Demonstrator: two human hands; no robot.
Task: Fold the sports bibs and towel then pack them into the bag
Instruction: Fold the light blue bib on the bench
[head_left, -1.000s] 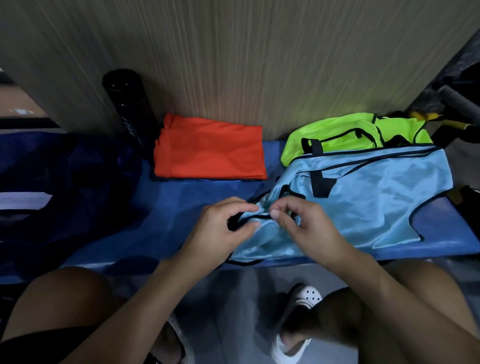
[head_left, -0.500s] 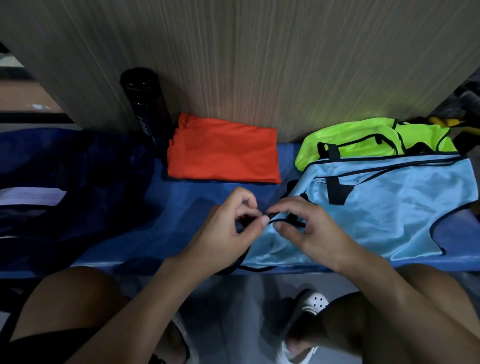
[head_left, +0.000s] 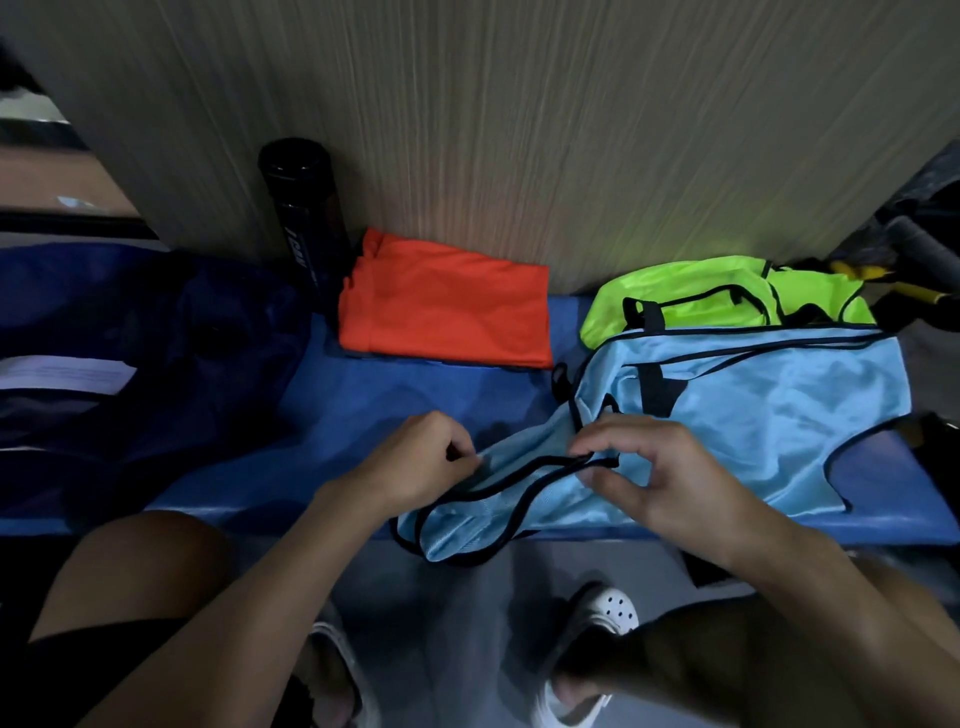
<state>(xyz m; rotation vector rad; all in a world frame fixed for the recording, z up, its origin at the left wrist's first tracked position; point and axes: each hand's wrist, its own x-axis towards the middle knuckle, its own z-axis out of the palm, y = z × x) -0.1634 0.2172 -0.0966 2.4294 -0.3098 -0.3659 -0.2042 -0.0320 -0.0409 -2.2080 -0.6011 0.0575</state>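
1. Setting: a blue bench (head_left: 363, 405) runs across the frame, backed by a wood-grain panel (head_left: 519, 130). Light is dim.
2. Count: two hands, three coloured cloths, one dark bag, one black cylinder (head_left: 306, 208), two white clogs (head_left: 613, 613) on the floor at 6 o'clock.
3. Cloths: light blue bib (head_left: 753, 415) with black trim at 3 o'clock. A neon yellow bib (head_left: 701, 291) lies at 1 to 2 o'clock. A folded orange cloth (head_left: 447, 312) lies at 12 o'clock against the panel.
4. Dark blue bag (head_left: 156, 332) lies at 9 to 10 o'clock on the bench, well apart from both hands.
5. Hard to make out: whether the orange cloth is a bib or the towel, and whether the bag is open. The blue bib covers the yellow bib's near edge. The objects at the far 2 o'clock edge are lost in shadow.
6. Left hand (head_left: 415, 462): fingers curled, pinching the blue bib's left end.
7. Right hand (head_left: 670, 478): thumb and forefinger pinch the bib's black trim.
8. The bib's strap end spans between the hands and droops over the bench's front edge. The rest lies flat toward 3 o'clock.
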